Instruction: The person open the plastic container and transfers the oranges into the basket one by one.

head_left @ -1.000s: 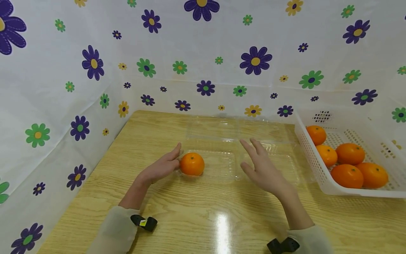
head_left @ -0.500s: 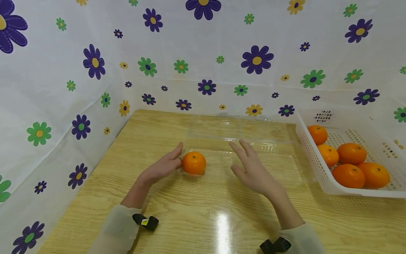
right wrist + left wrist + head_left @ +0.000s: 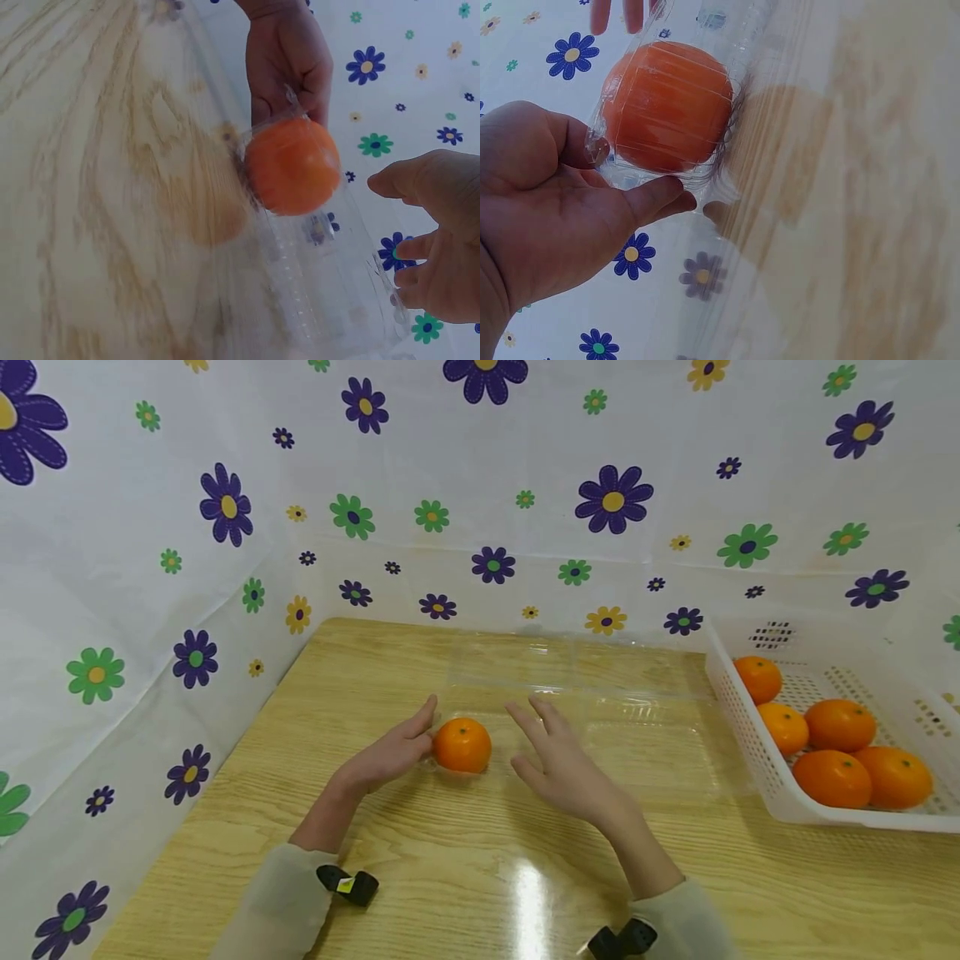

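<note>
A single orange (image 3: 462,746) sits in the left end of a clear plastic clamshell container (image 3: 652,760) on the table. My left hand (image 3: 386,758) holds the container's left end beside the orange; in the left wrist view its thumb and fingers (image 3: 656,199) lie at the clear rim and wall. Over the middle of the container, my right hand (image 3: 562,768) hovers to the right of the orange, fingers apart and holding nothing. In the right wrist view, a gap separates its fingertips from the orange (image 3: 292,166). The container's lid (image 3: 510,662) lies folded back behind it.
On the right stands a white perforated basket (image 3: 750,752) with several oranges (image 3: 840,725) inside. A flower-patterned cloth (image 3: 450,460) rises behind and to the left of the wooden table (image 3: 435,877).
My right hand has moved left over the container, closer to the orange. My left hand and the orange have stayed in place; the head view has shifted slightly.
</note>
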A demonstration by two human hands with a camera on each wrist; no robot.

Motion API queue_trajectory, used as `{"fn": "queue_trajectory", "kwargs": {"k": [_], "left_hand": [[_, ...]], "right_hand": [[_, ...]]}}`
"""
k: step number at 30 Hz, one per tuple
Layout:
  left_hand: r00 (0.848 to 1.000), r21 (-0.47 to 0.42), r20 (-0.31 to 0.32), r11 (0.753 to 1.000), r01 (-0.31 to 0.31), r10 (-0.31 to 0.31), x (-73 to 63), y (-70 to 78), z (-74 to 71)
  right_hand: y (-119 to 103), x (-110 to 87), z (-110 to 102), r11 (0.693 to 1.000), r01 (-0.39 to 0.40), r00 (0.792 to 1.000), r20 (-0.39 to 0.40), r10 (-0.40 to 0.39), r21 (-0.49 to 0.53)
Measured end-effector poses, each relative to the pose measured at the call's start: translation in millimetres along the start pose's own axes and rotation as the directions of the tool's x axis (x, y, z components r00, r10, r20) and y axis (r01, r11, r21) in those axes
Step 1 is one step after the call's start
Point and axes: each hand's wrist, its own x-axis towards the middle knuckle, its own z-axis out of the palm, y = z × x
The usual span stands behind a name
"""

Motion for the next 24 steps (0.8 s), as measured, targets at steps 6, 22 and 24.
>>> {"fn": "queue_trajectory", "kwargs": {"k": [6,22,24], "left_hand": [[1.0,-0.002,-0.001,1.0,0.009,-0.009,0.3,2.3,0.8],[1.0,-0.015,0.006,1.0,0.023,-0.023,2.6,-3.6,3.6],[1.0,-0.018,-0.002,0.999,0.028,-0.028,2.1,-2.7,2.2]], "right_hand": [[-4.2,9.5,9.6,1.0,-0.002,1.0,0.027,0.002,0.018],[-6.0,34.6,42.9,0.993,-0.015,0.992,0.126,0.0,0.12],[-6.3,35.8,43.4,0.992,-0.023,0.991,0.136,0.006,0.127]]}}
